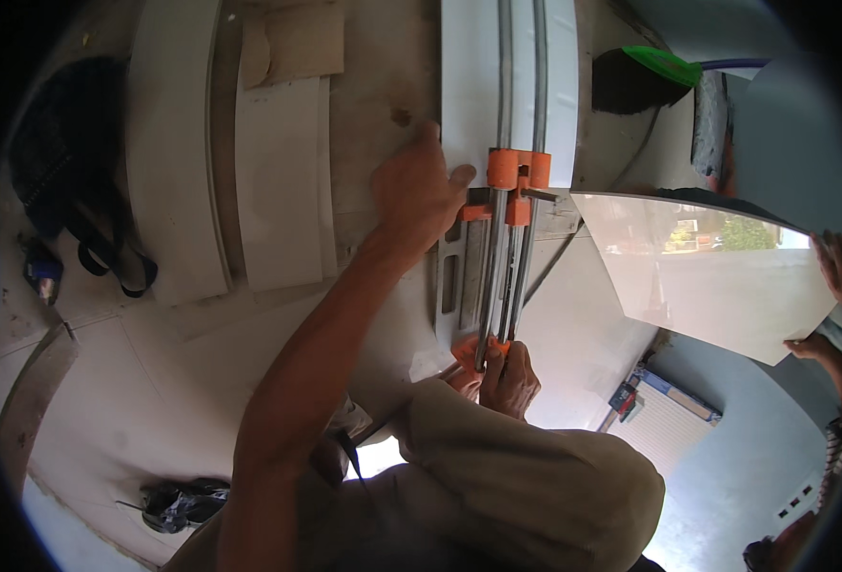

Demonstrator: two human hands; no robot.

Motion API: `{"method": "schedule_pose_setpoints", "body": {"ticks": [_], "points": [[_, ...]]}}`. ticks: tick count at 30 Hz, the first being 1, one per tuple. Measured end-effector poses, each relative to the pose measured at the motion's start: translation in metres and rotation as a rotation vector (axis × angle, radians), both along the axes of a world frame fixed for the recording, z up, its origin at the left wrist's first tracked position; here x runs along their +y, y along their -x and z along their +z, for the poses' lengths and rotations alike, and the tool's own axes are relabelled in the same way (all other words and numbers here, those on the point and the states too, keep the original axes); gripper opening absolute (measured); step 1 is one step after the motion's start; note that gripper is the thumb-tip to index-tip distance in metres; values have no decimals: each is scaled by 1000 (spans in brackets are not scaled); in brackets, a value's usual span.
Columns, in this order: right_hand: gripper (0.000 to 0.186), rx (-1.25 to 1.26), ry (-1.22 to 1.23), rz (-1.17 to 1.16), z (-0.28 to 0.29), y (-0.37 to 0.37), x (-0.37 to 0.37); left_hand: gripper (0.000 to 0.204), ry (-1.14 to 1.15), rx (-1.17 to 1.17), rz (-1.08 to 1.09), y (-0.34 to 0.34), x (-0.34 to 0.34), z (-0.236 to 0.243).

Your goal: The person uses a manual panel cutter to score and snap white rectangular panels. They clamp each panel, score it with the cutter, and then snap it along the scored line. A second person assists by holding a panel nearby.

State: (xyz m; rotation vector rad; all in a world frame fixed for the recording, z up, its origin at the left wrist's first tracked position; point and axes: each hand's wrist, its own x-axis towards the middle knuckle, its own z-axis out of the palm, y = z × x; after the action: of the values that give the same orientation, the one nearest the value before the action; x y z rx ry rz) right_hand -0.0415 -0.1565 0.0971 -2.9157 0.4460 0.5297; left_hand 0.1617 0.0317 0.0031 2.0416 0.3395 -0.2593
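Note:
A manual tile cutter [511,257] with two steel rails and orange fittings runs away from me on the floor. Its orange slide block [519,172] sits about midway along the visible rails. Under the rails, in the far part, lies a white tile [468,76]. My left hand [416,191] is closed at this tile's left near corner, thumb toward the rails and fingers curled at the edge. At the cutter's near orange end bracket, my right hand [509,383] is closed around the end; my raised knee hides its wrist.
To the left lie long pale tile strips [283,191], brown cardboard [292,43], a dark bag [68,143] and a power tool [41,272]. On the right, another person's hands [826,267] hold a glossy tile [707,267]. A green broom [645,76] lies beyond it.

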Motion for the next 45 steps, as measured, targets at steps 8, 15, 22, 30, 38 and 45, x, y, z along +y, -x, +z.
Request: {"method": "schedule_pose_setpoints", "body": {"ticks": [8,15,22,30,38,45], "points": [[30,-131,-129,26,-11,6,-25,52,17,20,15,-3,-5,7],[25,-129,-228,64,-8,10,-34,57,-34,37,-15,1,-3,-6],[29,-190,-308,102,-11,9,-42,51,12,-41,33,-1,2,-20],[26,-155,-376,59,-11,5,-48,46,-2,74,-13,-19,5,-15],[27,-105,-423,87,-4,5,-54,53,-118,-30,173,-61,17,-28],[28,-99,-475,68,1,3,-58,55,-248,-347,264,-68,-22,-24]]}}
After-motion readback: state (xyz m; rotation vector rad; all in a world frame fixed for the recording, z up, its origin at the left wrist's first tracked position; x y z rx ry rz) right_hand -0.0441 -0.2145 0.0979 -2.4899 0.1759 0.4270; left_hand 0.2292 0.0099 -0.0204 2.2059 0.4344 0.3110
